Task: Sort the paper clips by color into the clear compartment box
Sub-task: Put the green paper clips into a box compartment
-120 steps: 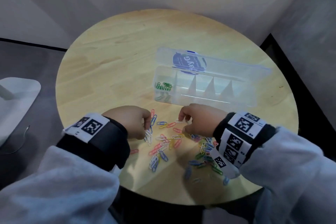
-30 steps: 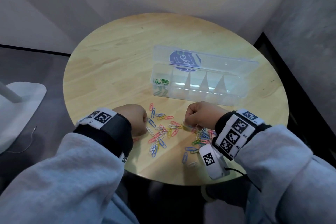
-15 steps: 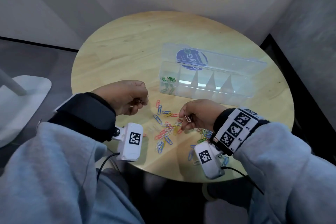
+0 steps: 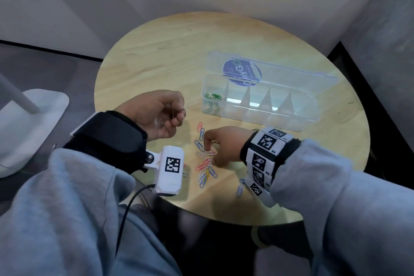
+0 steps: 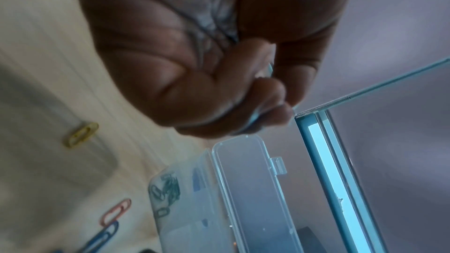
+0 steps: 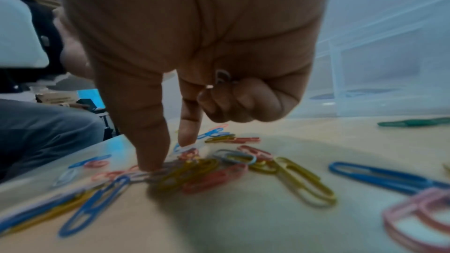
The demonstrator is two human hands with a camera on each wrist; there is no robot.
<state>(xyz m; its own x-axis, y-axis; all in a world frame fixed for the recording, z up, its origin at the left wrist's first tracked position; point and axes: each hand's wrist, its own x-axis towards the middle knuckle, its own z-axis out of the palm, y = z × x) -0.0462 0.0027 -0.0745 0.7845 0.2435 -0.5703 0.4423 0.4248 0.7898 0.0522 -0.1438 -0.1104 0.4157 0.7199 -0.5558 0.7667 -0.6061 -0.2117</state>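
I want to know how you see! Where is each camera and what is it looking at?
Head: on the head, looking down at the round wooden table; both sleeves and hands show.
Left wrist: under the left hand, facing the clear plastic compartment box.
Right wrist: behind the right hand, facing the coloured paper clips.
All show the box.

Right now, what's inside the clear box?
Green clips lie in the leftmost compartment of the clear box, lid open. The other compartments look empty from the head view, though glare hides parts of their floors.

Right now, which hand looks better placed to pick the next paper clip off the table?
Likely the right hand: its fingertips already touch the loose clip pile. The left hand is raised, fingers curled, away from it.
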